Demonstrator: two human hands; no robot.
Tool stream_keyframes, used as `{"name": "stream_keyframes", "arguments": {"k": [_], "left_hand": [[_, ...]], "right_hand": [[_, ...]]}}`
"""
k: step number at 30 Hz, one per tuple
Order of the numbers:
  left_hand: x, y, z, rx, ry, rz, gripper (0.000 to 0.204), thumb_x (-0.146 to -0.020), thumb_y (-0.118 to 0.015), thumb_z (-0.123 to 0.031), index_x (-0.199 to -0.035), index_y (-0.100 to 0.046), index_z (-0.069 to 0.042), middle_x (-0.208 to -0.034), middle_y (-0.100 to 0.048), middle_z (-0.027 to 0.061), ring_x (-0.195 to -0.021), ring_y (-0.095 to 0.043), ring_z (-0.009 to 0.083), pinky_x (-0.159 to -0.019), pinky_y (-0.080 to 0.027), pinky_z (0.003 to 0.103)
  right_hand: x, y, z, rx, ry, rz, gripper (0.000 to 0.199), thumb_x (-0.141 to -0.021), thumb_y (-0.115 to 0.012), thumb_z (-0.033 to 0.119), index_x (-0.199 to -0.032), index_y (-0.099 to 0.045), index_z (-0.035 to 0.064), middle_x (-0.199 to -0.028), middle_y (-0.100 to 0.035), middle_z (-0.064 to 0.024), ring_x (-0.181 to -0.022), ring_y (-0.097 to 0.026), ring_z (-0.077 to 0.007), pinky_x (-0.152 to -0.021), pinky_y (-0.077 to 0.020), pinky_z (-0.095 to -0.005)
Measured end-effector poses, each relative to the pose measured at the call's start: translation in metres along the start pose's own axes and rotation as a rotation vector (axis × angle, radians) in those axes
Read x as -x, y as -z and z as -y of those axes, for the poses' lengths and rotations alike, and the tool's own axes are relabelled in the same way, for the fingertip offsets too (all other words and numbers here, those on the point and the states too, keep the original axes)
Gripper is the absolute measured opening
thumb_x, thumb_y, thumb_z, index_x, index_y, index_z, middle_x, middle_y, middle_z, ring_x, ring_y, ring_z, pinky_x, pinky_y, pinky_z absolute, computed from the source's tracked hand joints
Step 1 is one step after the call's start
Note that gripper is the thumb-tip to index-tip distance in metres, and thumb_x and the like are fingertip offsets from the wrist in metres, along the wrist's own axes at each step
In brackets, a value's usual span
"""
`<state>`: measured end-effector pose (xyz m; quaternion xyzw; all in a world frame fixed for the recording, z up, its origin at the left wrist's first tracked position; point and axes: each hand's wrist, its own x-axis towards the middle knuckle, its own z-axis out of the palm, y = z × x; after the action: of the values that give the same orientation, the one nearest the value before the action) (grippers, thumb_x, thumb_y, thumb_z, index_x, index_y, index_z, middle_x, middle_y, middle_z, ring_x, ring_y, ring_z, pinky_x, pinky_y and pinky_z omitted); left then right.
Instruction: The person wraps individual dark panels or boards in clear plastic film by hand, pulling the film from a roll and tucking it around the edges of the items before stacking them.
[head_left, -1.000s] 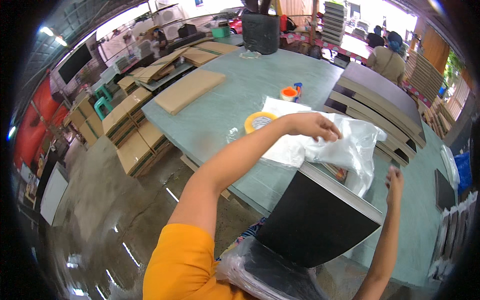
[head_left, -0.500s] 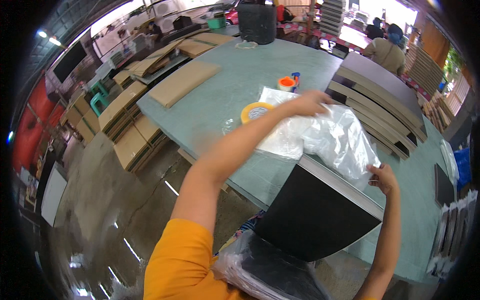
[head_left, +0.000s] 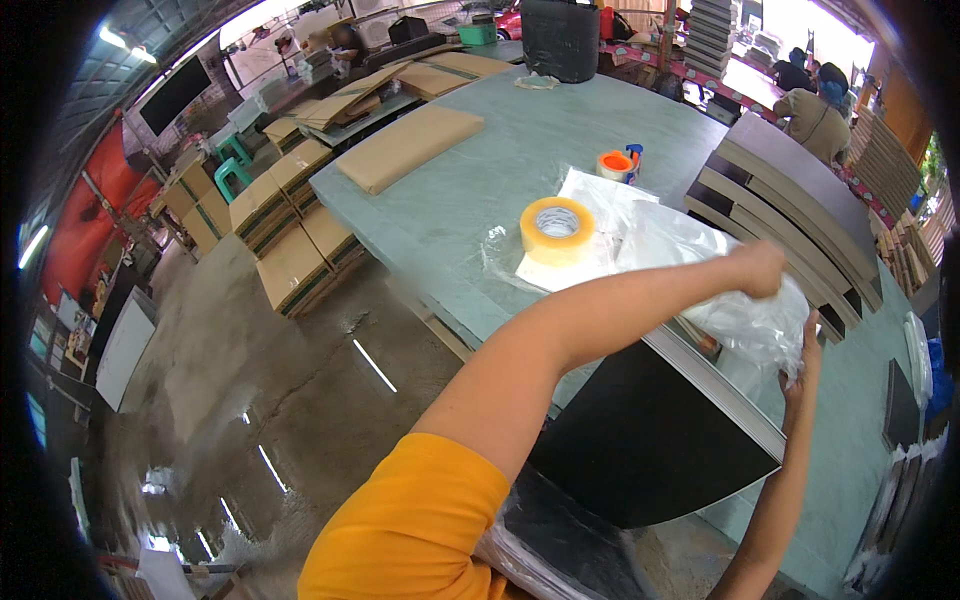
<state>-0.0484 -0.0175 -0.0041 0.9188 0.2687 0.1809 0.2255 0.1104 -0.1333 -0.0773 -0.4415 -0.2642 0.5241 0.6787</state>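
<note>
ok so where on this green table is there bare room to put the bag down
The green table is bare between the flat cardboard sheet, the black bin and the orange tape dispenser. It is crowded around the yellow tape roll, where plastic sheets lie, and by the dark boards on the right.

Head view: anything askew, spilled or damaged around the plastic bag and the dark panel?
Nothing stands out. Both hands, left hand and right hand, grip the clear plastic bag over the dark panel. The tape roll sits flat on the table.
</note>
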Motion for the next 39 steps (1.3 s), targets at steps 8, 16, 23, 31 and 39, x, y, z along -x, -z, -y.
{"name": "stream_keyframes", "arguments": {"k": [8,16,23,31,39], "left_hand": [[0.003,-0.017,-0.001,0.069,-0.085,0.074,0.087,-0.051,-0.076,-0.03,-0.12,-0.034,0.002,-0.109,-0.05,0.0229,-0.102,-0.048,0.0352,-0.087,-0.039,0.037],[-0.024,0.035,0.054,0.856,0.287,-0.662,0.033,-0.068,-0.051,-0.005,-0.1,-0.047,0.002,-0.084,-0.057,0.0187,-0.083,-0.057,0.0308,-0.071,-0.046,0.037],[-0.005,0.11,0.058,1.7,0.358,-0.665,0.013,-0.074,-0.047,-0.013,-0.081,-0.054,-0.004,-0.076,-0.056,0.0107,-0.073,-0.057,0.0227,-0.066,-0.045,0.037],[0.045,0.108,0.113,-0.241,0.021,-0.239,0.034,-0.066,-0.065,-0.023,-0.087,-0.057,0.002,-0.088,-0.057,0.0248,-0.09,-0.054,0.0351,-0.077,-0.043,0.04],[0.11,0.201,0.01,0.566,-0.127,-1.183,0.031,-0.087,-0.041,-0.021,-0.105,-0.045,0.005,-0.097,-0.053,0.0181,-0.09,-0.05,0.0249,-0.08,-0.038,0.034]], "right_hand": [[0.012,-0.002,0.002,0.199,0.033,-0.021,0.044,-0.078,-0.059,0.029,-0.106,-0.048,-0.0029,-0.096,-0.056,-0.0092,-0.076,-0.057,-0.0186,-0.065,-0.047,-0.0286],[0.019,0.028,-0.002,0.363,-0.094,-0.161,0.047,-0.078,-0.059,0.033,-0.103,-0.049,-0.0064,-0.094,-0.057,-0.0119,-0.079,-0.057,-0.0186,-0.066,-0.046,-0.0283],[0.028,0.062,0.046,1.084,0.213,-0.428,0.049,-0.078,-0.056,0.033,-0.113,-0.046,-0.0004,-0.113,-0.05,-0.0129,-0.103,-0.047,-0.0223,-0.085,-0.037,-0.034],[0.24,-0.118,0.045,0.779,0.247,0.925,0.054,-0.085,-0.036,0.046,-0.103,-0.052,-0.0025,-0.104,-0.053,-0.019,-0.095,-0.052,-0.0288,-0.081,-0.0404,-0.0371],[0.32,-0.064,-0.179,0.898,-0.474,0.899,0.062,-0.084,-0.026,0.054,-0.13,-0.027,0.0128,-0.136,-0.02,-0.0149,-0.127,-0.014,-0.029,-0.1,-0.0108,-0.0466]]}}
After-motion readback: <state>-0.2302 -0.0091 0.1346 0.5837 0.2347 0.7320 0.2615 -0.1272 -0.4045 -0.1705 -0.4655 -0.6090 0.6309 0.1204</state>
